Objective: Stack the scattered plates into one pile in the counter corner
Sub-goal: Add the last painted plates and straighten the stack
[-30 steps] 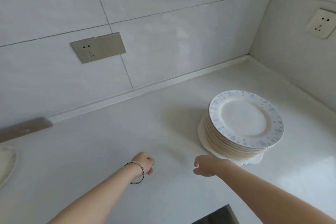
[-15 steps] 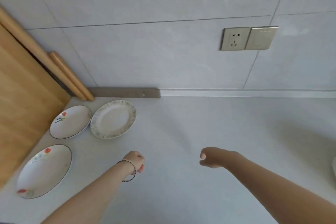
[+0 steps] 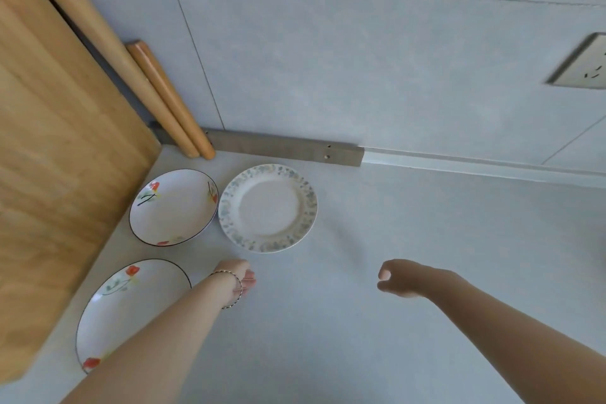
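Note:
Three plates lie flat on the white counter. A plate with a blue-green speckled rim (image 3: 268, 208) sits near the wall. To its left is a white plate with red flowers (image 3: 173, 206). A second red-flower plate (image 3: 131, 308) lies nearer me, partly covered by my left forearm. My left hand (image 3: 241, 277), with a bead bracelet at the wrist, hovers just below the speckled plate, fingers curled, holding nothing. My right hand (image 3: 400, 279) hangs over bare counter to the right, fingers loosely curled and empty. The plate pile is out of view.
A wooden board (image 3: 55, 147) stands against the left side, with two wooden rolling pins (image 3: 167, 98) leaning on the tiled wall. A grey strip (image 3: 285, 151) runs along the wall base. A wall socket (image 3: 583, 65) is at upper right.
The view has swung left from the plate pile in the corner to the three scattered plates. Both hands stayed curled and empty, and the plates now appear closer.

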Tool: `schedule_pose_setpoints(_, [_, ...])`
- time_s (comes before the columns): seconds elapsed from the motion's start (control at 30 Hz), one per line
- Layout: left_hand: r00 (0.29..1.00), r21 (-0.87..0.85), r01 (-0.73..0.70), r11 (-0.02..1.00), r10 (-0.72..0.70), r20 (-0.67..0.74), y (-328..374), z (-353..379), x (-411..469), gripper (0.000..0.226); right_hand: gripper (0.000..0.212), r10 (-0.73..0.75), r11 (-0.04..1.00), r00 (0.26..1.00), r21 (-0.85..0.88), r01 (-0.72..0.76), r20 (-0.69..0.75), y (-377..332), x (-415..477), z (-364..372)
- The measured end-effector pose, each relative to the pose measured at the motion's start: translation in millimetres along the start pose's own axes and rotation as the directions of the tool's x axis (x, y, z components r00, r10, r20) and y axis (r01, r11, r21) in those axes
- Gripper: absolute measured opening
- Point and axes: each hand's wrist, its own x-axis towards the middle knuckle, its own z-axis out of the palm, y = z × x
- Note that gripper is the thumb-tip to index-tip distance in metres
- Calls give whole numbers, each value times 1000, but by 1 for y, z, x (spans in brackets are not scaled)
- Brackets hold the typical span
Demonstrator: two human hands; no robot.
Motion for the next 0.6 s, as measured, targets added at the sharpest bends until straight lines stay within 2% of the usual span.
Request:
schedule_pose_setpoints(0.07, [997,-185,35,982,-21,74,9,4,8,20,43,26,1000,1000,12,-27,8,2,9,0])
schedule_pose_setpoints(0.13, [992,-385,63,921,-16,124,18,10,17,17,43,52,998,999,25,-53,15,6,15,2])
schedule_pose_setpoints(0.23, [994,-556,73,828,-15,108,24,18,31,20,43,88,995,996,53,-90,34,16,17,9])
schedule_pose_setpoints(0.33, [998,-600,45,799,-14,57,22,25,39,11,43,118,988,991,90,-123,55,28,11,19])
schedule_pose_setpoints(0.43, [999,-583,-31,812,29,-12,26,25,40,19,43,150,981,986,116,-158,73,45,1,29])
schedule_pose_setpoints(0.53, [997,-556,-67,829,76,-8,29,29,28,22,43,184,971,980,141,-192,69,66,-10,36])
schedule_pose_setpoints(0.6, [995,-546,-88,833,94,-17,28,34,20,32,43,197,963,978,173,-205,62,82,-19,41])
